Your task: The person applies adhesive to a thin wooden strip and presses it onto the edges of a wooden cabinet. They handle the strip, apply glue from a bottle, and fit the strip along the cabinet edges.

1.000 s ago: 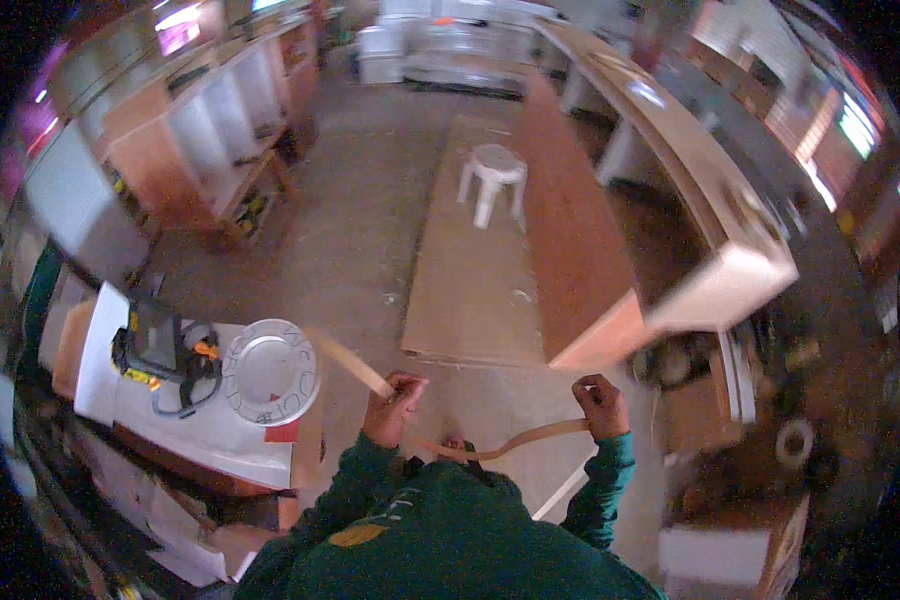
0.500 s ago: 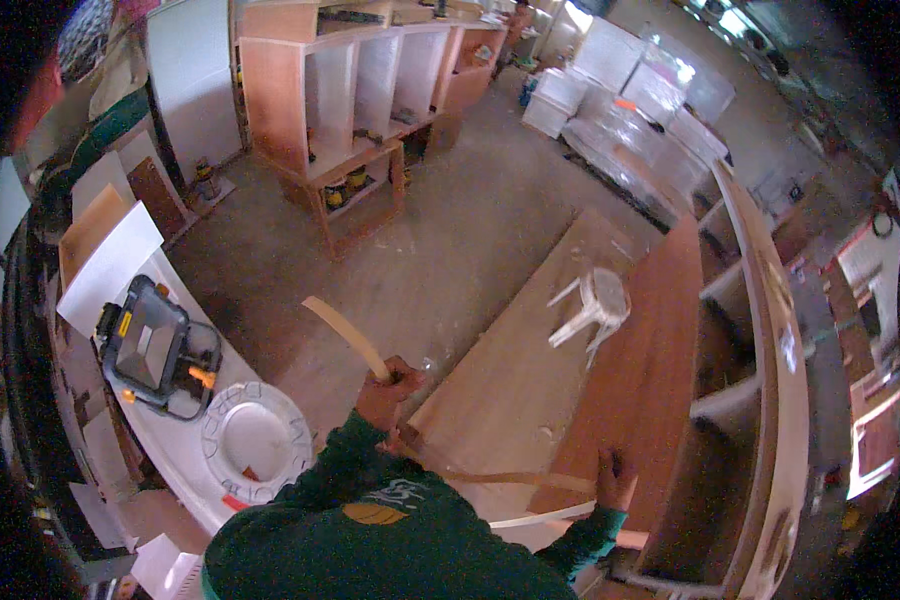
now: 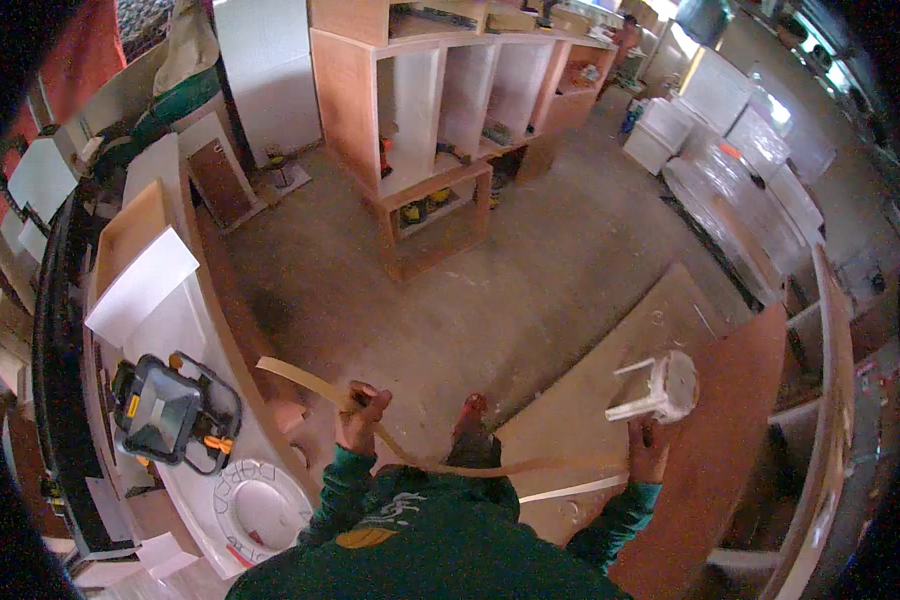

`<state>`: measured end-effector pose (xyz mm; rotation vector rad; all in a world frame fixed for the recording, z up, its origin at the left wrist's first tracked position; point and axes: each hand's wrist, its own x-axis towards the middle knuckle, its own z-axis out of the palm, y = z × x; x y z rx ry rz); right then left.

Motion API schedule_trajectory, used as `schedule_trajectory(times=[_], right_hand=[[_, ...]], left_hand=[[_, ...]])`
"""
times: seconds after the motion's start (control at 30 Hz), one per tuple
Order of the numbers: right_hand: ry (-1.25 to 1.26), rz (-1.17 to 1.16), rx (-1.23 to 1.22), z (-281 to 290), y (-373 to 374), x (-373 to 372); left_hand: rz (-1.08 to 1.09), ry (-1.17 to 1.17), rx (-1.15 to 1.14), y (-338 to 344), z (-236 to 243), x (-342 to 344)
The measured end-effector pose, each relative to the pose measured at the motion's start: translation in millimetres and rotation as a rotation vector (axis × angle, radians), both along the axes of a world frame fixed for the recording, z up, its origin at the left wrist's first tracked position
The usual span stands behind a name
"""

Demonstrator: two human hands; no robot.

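Observation:
A long, thin, light wood-coloured edging strip [image 3: 510,468] sags in a curve between my two hands. My left hand [image 3: 358,418] is closed round it, and its free end sticks out to the left past my fingers. On the other side, my right hand [image 3: 648,448] is closed on the strip's right part, its fingers partly hard to make out. A paler length of strip [image 3: 573,489] runs up to my right hand from below. Just beyond that hand, a white plastic stool [image 3: 660,388] stands on the large wooden boards.
At left, a long white panel [image 3: 195,320] bears a work light [image 3: 165,408] and a white ring-shaped piece [image 3: 288,500]. Wooden boards [image 3: 730,420] lie at right beside an open shelf frame [image 3: 820,400]. A cabinet carcass [image 3: 348,110] and wrapped stacks [image 3: 730,180] stand farther back.
My view has swung, so the room sits farther right and lower in it. The strip's free end points more to the left. A foot now shows between my hands.

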<state>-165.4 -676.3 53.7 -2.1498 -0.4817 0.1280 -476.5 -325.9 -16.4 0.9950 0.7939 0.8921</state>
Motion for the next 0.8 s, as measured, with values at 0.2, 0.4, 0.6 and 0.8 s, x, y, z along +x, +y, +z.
schedule_trajectory(times=[0.2,0.4,0.6,0.8], right_hand=[[-0.062,0.145,0.013,-32,128,156],[-0.134,0.209,-0.029,1,224,309],[0.043,0.203,-0.082,50,322,370],[0.144,0.267,-0.147,-21,385,448]], left_hand=[[0.277,-0.092,-0.033,81,5,95],[0.215,-0.029,0.071,171,19,228],[0.212,0.022,0.109,235,25,309],[0.27,-0.149,-0.139,321,18,381]])
